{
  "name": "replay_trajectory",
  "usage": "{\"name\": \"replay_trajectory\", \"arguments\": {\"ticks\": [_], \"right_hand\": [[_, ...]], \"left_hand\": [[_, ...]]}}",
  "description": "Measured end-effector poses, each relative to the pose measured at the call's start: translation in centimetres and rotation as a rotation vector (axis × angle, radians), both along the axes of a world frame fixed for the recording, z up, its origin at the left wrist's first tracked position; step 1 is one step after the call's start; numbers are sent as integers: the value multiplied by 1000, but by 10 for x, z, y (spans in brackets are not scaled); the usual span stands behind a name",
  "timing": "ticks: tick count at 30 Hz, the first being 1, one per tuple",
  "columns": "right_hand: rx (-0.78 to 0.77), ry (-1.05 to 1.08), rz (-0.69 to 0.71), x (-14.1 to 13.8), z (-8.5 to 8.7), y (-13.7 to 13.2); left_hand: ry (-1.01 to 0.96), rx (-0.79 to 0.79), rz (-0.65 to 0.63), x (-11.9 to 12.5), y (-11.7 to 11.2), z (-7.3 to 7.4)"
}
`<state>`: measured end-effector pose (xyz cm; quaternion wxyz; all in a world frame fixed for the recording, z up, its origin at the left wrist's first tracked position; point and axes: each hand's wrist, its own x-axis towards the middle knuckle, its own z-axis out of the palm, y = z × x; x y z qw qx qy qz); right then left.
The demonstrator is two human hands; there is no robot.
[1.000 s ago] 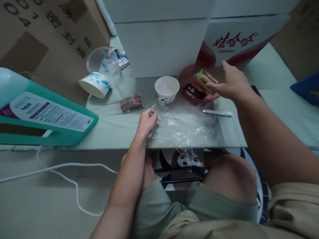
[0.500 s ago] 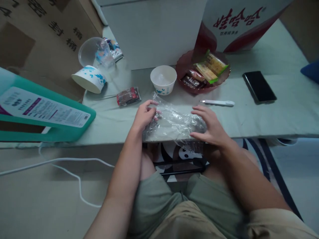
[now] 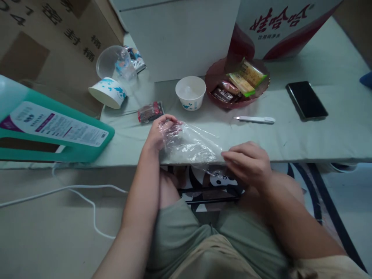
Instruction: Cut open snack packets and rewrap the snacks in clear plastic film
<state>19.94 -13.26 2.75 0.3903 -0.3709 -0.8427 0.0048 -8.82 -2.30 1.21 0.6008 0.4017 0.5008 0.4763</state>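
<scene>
A clear, crinkled plastic bag [image 3: 192, 145] stretches between my two hands at the table's front edge. My left hand [image 3: 162, 130] grips its left end with the fingers closed, the film wrapped over the fingertips. The bag's right corner is pinched by my right hand [image 3: 247, 161], thumb against fingers. Beyond the bag stands a white paper cup [image 3: 190, 93] with a blue leaf print. A small red-and-dark packet [image 3: 150, 112] lies just past my left hand, and a white utility knife [image 3: 254, 119] lies beyond my right.
A reddish glass bowl [image 3: 210, 75] holds several wrapped snacks. Right of it lies a black phone [image 3: 307, 100]. A tipped paper cup [image 3: 108, 93] and a clear plastic lid [image 3: 106, 62] are at left, near a green bottle [image 3: 87, 149]. White boxes [image 3: 180, 38] stand behind.
My right hand has gone from spread fingers to a pinch on the bag's corner and moved slightly lower. My left hand has shifted left, pulling the film tauter.
</scene>
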Motion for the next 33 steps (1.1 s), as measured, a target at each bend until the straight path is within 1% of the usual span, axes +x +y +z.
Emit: {"name": "replay_trajectory", "arguments": {"ticks": [1, 2, 4, 5, 6, 7, 8, 9, 11, 12, 13, 14, 15, 17, 18, 20, 21, 22, 23, 24, 26, 27, 28, 29, 30, 31, 33], "right_hand": [[-100, -68, 59, 0, 2, -4], [-242, -135, 129, 1, 4, -7], [-596, -209, 294, 5, 6, -8], [-769, -190, 376, 8, 6, -8], [-911, -130, 435, 12, 6, -7], [-1002, -38, 445, 16, 6, -5], [-1026, 77, 383, 19, 6, -3], [-987, 199, 252, 23, 5, -1], [-786, 412, -82, 26, 1, 6], [-692, 484, -190, 25, -1, 11], [-645, 529, -221, 22, -4, 16], [-655, 553, -177, 17, -6, 23], [-718, 559, -83, 10, -9, 30], [-914, 523, 133, -8, -13, 42], [-1011, 488, 214, -18, -15, 46], [-1162, 378, 319, -35, -18, 49], [-1205, 324, 341, -41, -18, 49], [-1230, 293, 346, -45, -19, 48], [-1239, 301, 332, -47, -19, 47], [-1240, 353, 302, -47, -21, 47], [-1231, 564, 206, -45, -25, 49], [-1221, 681, 145, -44, -29, 51], [-1208, 781, 85, -44, -33, 55], [-1190, 864, 33, -44, -37, 59], [-1170, 926, -7, -45, -40, 63], [-1150, 970, -36, -45, -43, 66], [-1110, 1017, -75, -47, -47, 70]], "left_hand": [[-7, -5, -6, -1, 1, 1], [-7, -15, -16, -2, 1, 1], [7, -42, -50, -6, 1, 1], [17, -52, -71, -8, 0, 1], [23, -56, -93, -9, 0, 2], [27, -56, -118, -11, -2, 2], [30, -55, -146, -13, -3, 2], [33, -56, -180, -14, -4, 3], [40, -70, -257, -14, -6, 4], [43, -76, -294, -13, -6, 5], [44, -79, -331, -11, -6, 6], [43, -80, -370, -8, -6, 7], [43, -79, -407, -5, -6, 8], [51, -81, -493, 2, -8, 11], [59, -81, -540, 5, -9, 13], [71, -69, -614, 9, -12, 16], [66, -54, -620, 9, -13, 17], [53, -30, -590, 9, -14, 18], [36, 1, -516, 7, -14, 18], [18, 34, -409, 6, -14, 17], [-37, 77, -169, 5, -12, 14], [-78, 63, -81, 6, -11, 11], [-123, 16, -37, 8, -10, 9], [-171, -54, -38, 13, -9, 6], [-206, -133, -73, 18, -10, 3], [-216, -206, -133, 24, -11, 1], [-136, -285, -269, 35, -14, -1]]}}
